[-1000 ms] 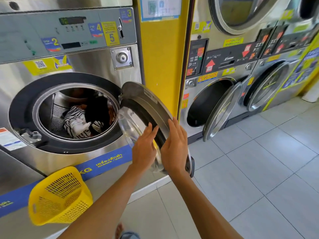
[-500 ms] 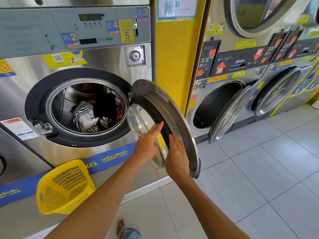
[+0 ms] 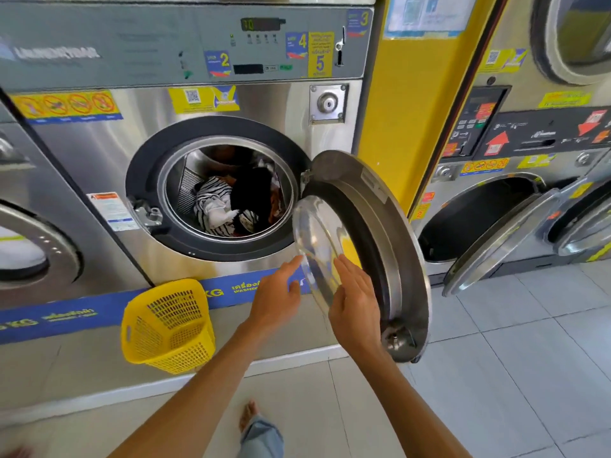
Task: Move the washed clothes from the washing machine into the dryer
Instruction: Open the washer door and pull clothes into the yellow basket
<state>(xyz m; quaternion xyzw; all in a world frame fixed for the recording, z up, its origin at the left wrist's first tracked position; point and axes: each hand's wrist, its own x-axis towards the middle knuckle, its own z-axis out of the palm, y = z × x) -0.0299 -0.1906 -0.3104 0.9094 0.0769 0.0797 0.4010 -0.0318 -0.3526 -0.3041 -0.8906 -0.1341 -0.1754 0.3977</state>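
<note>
The washing machine (image 3: 211,133) stands with its round door (image 3: 373,256) swung wide to the right of the drum opening. Inside the drum (image 3: 228,190) lie the washed clothes (image 3: 231,206): a black-and-white striped piece, a dark garment beside it, something white in front; the rest of the pile is hidden in shadow. A yellow laundry basket (image 3: 168,325) stands on the floor below and left of the drum opening, tilted, nothing visible in it. The left hand (image 3: 277,295) is relaxed with fingers extended, fingertips at the lower edge of the door's glass bowl; whether they touch is unclear. The right hand (image 3: 353,305) lies flat against the glass, grasping nothing. Right of the door, past a yellow pillar (image 3: 396,127), the dryer (image 3: 496,193) gapes open, its interior dark
</note>
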